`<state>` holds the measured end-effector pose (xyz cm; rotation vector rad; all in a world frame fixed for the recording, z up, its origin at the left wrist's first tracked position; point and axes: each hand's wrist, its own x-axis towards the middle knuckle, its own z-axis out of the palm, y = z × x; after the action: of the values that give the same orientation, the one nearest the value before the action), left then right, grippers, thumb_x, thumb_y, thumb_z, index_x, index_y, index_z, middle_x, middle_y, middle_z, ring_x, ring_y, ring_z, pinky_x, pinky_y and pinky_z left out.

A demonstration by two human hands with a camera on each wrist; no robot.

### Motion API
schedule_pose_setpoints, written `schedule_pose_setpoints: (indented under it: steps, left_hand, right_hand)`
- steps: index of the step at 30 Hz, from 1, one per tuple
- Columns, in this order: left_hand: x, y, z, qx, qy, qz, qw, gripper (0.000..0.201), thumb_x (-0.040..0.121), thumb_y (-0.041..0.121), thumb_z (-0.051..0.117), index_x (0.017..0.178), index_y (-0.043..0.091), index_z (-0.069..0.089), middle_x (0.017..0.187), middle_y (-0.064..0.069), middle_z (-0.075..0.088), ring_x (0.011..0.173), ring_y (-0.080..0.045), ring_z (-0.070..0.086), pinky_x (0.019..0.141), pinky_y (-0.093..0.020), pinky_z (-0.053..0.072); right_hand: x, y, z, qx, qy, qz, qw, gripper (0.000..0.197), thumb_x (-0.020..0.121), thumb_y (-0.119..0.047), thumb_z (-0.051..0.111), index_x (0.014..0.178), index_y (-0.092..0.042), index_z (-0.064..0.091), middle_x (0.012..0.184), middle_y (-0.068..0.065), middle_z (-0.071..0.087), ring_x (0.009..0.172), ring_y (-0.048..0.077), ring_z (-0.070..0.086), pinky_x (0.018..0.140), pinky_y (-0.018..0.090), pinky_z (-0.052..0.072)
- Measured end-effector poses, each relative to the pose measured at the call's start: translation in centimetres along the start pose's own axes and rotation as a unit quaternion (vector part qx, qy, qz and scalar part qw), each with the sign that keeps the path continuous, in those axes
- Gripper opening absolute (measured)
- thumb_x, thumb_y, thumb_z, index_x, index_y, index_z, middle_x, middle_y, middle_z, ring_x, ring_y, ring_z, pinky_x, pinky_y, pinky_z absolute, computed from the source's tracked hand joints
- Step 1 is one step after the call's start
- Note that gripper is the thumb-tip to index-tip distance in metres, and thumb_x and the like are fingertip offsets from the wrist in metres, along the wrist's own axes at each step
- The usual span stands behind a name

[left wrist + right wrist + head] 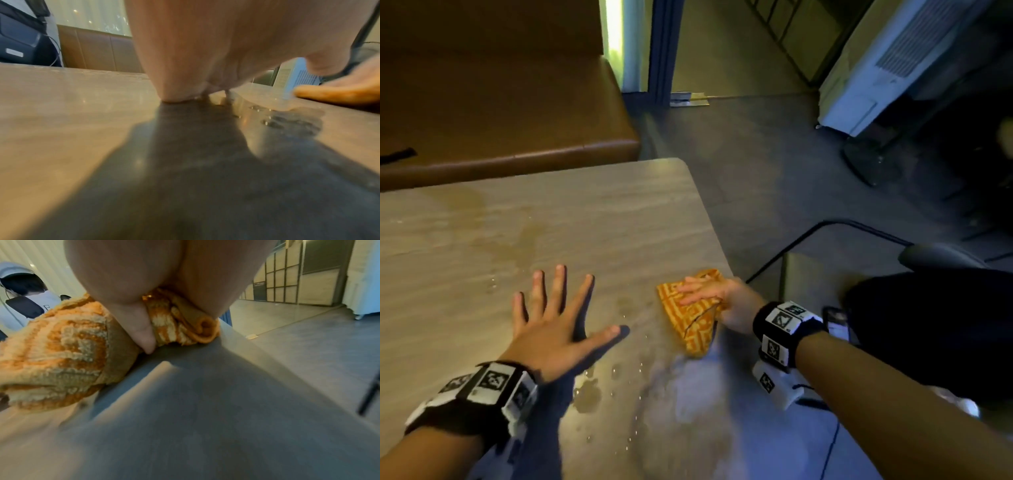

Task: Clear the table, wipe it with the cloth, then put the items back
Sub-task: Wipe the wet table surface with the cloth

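Note:
The wood-grain table (585, 212) carries no items, only a wet smear and water drops (589, 394) near its front. My left hand (554, 315) lies flat on it with fingers spread, holding nothing; the left wrist view shows the palm (205, 48) on the tabletop (61, 121) beside drops (271, 123). An orange and cream patterned cloth (690, 325) sits folded at the table's right edge. My right hand (705, 293) presses it with straight fingers. In the right wrist view the thumb (141, 334) pushes down among the bunched cloth (61, 353).
A brown bench seat (500, 102) runs along the table's far side. A white cooling unit (893, 68) stands on the floor at the right. A black chair frame (825, 233) and a phone (837, 322) are close to the right edge. Another person (26, 293) sits behind.

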<state>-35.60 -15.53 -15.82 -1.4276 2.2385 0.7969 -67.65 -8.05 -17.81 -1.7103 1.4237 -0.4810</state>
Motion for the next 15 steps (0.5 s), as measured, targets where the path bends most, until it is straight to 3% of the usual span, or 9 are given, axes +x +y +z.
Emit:
schedule_pose_setpoints:
  steps: [3, 7, 10, 12, 14, 15]
  left_hand:
    - [-2.2, -0.3, 0.9, -0.061, 0.041, 0.036, 0.997, 0.117, 0.052, 0.106, 0.003, 0.152, 0.049, -0.019, 0.153, 0.001, -0.045, 0.142, -0.026, -0.042, 0.120, -0.047, -0.020]
    - [-5.6, 0.4, 3.4, -0.057, 0.044, 0.061, 0.996, 0.111, 0.058, 0.102, 0.014, 0.153, 0.051, -0.012, 0.155, 0.005, -0.042, 0.144, -0.022, -0.038, 0.121, -0.047, -0.016]
    - [-7.5, 0.8, 5.0, -0.034, 0.027, 0.063, 0.997, 0.114, 0.058, 0.104, 0.007, 0.156, 0.048, -0.011, 0.154, 0.004, -0.042, 0.144, -0.023, -0.039, 0.122, -0.049, -0.015]
    - [-8.3, 1.0, 5.1, -0.024, 0.015, 0.056, 0.998, 0.118, 0.056, 0.104, 0.002, 0.157, 0.046, -0.010, 0.156, 0.002, -0.040, 0.146, -0.025, -0.036, 0.122, -0.050, -0.013]
    - [-8.7, 1.1, 4.7, -0.026, 0.009, 0.047, 0.999, 0.117, 0.055, 0.104, 0.001, 0.157, 0.046, -0.009, 0.156, 0.003, -0.040, 0.148, -0.027, -0.034, 0.122, -0.051, -0.012]
    - [-8.7, 1.2, 4.3, -0.027, 0.010, 0.042, 0.999, 0.116, 0.056, 0.103, 0.001, 0.157, 0.046, -0.009, 0.154, 0.004, -0.042, 0.147, -0.027, -0.034, 0.122, -0.052, -0.013]
  right_hand:
    - [-8.2, -1.0, 3.5, 0.012, 0.021, 0.027, 0.999, 0.054, 0.073, 0.016, 0.058, 0.115, -0.015, 0.072, 0.135, -0.010, 0.056, 0.138, 0.001, 0.037, 0.118, 0.018, 0.016]
    - [-17.7, -2.0, 8.1, 0.022, 0.031, 0.064, 0.997, 0.056, 0.072, 0.013, 0.063, 0.116, -0.021, 0.071, 0.137, -0.017, 0.053, 0.139, -0.005, 0.032, 0.119, 0.018, 0.013]
    - [-23.6, -3.3, 11.7, 0.047, 0.038, 0.087, 0.994, 0.049, 0.075, 0.009, 0.063, 0.116, -0.017, 0.072, 0.137, -0.011, 0.055, 0.137, -0.006, 0.034, 0.120, 0.026, 0.020]
    - [-26.8, -4.6, 13.3, 0.039, 0.011, 0.146, 0.989, 0.046, 0.082, 0.008, 0.061, 0.118, -0.018, 0.071, 0.136, -0.008, 0.057, 0.131, -0.004, 0.041, 0.114, 0.017, 0.027]
    - [-28.5, -6.1, 12.9, 0.075, -0.005, 0.176, 0.981, 0.032, 0.088, 0.007, 0.061, 0.110, -0.012, 0.075, 0.121, -0.002, 0.068, 0.121, 0.010, 0.058, 0.105, 0.020, 0.040]
    - [-28.3, -7.0, 12.0, 0.038, 0.032, 0.164, 0.985, 0.028, 0.088, 0.009, 0.061, 0.105, -0.008, 0.075, 0.113, 0.000, 0.072, 0.115, 0.015, 0.063, 0.101, 0.024, 0.045]
